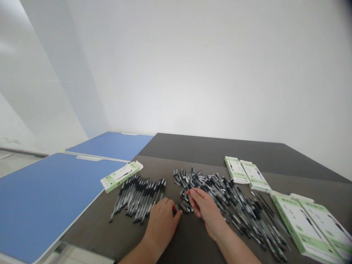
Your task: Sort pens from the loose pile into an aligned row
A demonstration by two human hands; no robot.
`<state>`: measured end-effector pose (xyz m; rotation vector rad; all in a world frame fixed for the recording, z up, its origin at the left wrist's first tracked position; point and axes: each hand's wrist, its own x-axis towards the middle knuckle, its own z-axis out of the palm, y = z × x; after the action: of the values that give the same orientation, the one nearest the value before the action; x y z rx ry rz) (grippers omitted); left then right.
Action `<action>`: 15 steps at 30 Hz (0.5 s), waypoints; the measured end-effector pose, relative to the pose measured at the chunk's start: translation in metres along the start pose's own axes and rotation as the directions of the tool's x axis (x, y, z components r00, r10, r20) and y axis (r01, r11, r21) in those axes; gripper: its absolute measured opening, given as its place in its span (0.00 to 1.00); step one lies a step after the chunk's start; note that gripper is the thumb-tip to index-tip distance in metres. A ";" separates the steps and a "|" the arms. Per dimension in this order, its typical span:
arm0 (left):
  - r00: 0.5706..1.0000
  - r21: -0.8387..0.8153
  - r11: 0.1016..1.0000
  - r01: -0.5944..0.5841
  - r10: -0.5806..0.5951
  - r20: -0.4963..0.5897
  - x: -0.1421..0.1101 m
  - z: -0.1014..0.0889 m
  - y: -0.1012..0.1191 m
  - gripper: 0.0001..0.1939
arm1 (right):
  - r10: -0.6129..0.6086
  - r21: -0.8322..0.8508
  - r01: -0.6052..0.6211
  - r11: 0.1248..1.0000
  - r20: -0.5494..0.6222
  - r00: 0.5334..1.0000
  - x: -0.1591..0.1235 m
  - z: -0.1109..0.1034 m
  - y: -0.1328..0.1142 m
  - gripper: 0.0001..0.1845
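Note:
My left hand [164,219] rests low on the dark table with its fingers curled and thumb near the index finger. What they hold, if anything, is hidden. To its left lies a spread row of clear pens with black grips [141,196], roughly side by side. My right hand [205,209] is closed in a pinch at the near edge of a heap of small pen caps [202,179]. A pen cap [189,184] appears to stick up from its fingertips, though it blends with the heap. Right of this hand, a larger pile of pens [247,209] stretches toward the near right.
A green and white pen box [121,176] lies tilted at the left, by the pen row. More such boxes [237,170] lie at the right, with a larger-looking pair [308,227] closer to me. Blue tables [55,198] adjoin the dark table [209,146]; a white wall stands behind.

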<state>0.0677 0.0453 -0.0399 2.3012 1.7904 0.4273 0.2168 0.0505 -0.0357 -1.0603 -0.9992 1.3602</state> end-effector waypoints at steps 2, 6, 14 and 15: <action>1.000 0.036 0.999 -0.002 0.001 0.027 0.001 -0.002 -0.003 0.08 | 0.001 -0.011 -0.001 1.000 -0.002 1.000 -0.001 0.001 -0.001 0.17; 0.999 0.095 0.995 -0.022 0.019 0.030 0.001 -0.006 -0.007 0.07 | 0.011 -0.048 -0.012 0.999 -0.017 1.000 -0.003 0.003 -0.005 0.18; 0.999 0.082 0.995 -0.049 0.048 0.015 0.006 -0.002 -0.012 0.07 | 0.010 -0.091 -0.011 0.996 -0.011 1.000 -0.003 0.004 -0.007 0.18; 0.999 0.058 0.997 -0.048 0.047 0.020 0.008 0.000 -0.013 0.07 | 0.011 -0.097 -0.012 0.995 -0.014 1.000 -0.003 0.003 -0.008 0.19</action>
<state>0.0577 0.0560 -0.0431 2.3834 1.7655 0.3648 0.2154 0.0479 -0.0275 -1.1478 -1.0601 1.3230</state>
